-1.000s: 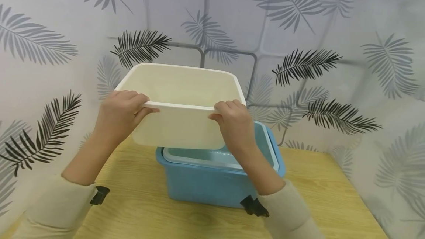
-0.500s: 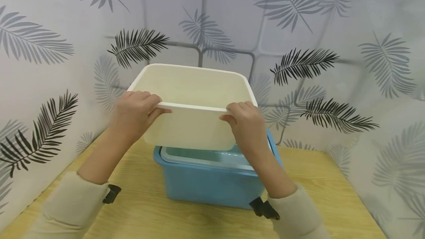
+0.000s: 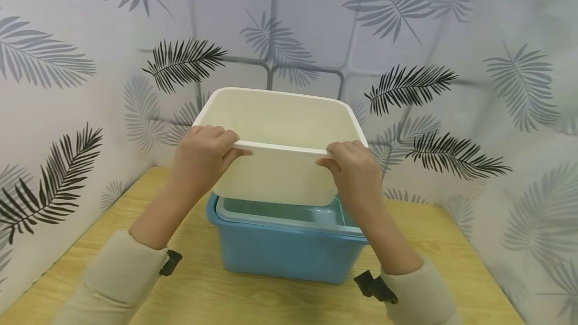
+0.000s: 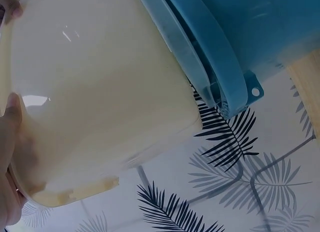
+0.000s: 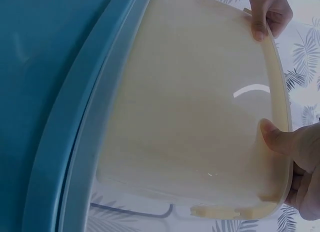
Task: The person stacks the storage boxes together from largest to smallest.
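Note:
A cream plastic bin (image 3: 280,177) with a white rim is held up above two nested tubs. My left hand (image 3: 203,157) grips the near rim at its left end, fingers over the top and thumb against the outer wall. At the right end of that rim my right hand (image 3: 356,174) holds on the same way. Below stands a blue tub (image 3: 289,255) on the table, with a pale blue tub (image 3: 289,220) nested inside it. The cream bin's base overlaps the tubs' opening in the head view. In the right wrist view the thumb (image 5: 275,137) presses the bin's wall.
The wood-grain table (image 3: 262,302) runs back to a wall (image 3: 311,24) printed with feather leaves, close behind the tubs. A perforated tab (image 4: 255,91) sticks out from the blue tub's rim in the left wrist view.
Both hands have carried the cream bin to the right, bringing it more squarely over the blue tub. The grip on its rim is the same, and the tubs stay in place.

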### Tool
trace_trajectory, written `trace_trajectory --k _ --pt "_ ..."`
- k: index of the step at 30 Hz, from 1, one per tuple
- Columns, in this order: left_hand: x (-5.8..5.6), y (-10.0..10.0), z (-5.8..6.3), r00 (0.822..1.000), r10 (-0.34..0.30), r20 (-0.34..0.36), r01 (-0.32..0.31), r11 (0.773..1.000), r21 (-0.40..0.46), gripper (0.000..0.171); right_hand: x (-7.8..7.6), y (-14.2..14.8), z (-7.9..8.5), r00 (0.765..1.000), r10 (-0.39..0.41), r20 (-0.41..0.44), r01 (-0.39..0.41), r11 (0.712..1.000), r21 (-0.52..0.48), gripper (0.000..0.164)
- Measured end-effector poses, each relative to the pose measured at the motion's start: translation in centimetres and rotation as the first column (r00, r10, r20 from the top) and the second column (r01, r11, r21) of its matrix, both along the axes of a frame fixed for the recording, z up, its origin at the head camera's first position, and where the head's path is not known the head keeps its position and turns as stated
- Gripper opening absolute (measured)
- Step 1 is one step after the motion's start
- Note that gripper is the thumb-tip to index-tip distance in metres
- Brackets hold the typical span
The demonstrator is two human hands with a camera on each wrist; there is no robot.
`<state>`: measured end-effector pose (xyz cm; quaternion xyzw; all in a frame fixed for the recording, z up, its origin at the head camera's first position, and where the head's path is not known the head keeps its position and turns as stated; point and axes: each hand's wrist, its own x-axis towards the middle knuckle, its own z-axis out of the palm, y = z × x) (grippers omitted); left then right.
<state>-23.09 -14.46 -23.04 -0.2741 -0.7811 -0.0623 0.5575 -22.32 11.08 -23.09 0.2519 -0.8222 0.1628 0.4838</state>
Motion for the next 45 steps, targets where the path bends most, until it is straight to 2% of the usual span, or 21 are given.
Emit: trace_trajectory --k 5,12,21,33,45 --pt "-0.1 0.9 -0.1 1.000 -0.011 -0.011 0.011 1.000 0.001 0.034 0.0 0.9 -0.1 1.000 -0.013 -0.001 0.013 1.000 0.005 0.025" --pt "-0.2 1.9 -0.4 1.000 -0.018 0.020 0.018 1.000 0.008 0.032 0.0 1.9 -0.3 0.999 -0.012 -0.034 0.013 1.000 0.024 0.024" --pt "0.0 2.6 -0.7 1.000 -0.012 0.013 0.012 1.000 0.012 0.034 0.3 2.6 -0.5 0.999 -0.043 -0.014 0.044 0.998 0.034 0.027" --pt "-0.3 3.2 -2.1 1.000 -0.014 -0.006 0.014 1.000 0.007 0.034 0.3 3.2 -1.9 0.999 -0.035 -0.029 0.036 0.999 0.037 0.026" --pt "-0.4 3.6 -4.2 0.999 -0.039 0.025 0.038 0.999 0.014 0.032 0.2 3.8 -3.9 0.997 -0.019 -0.072 0.023 0.999 0.047 0.026"
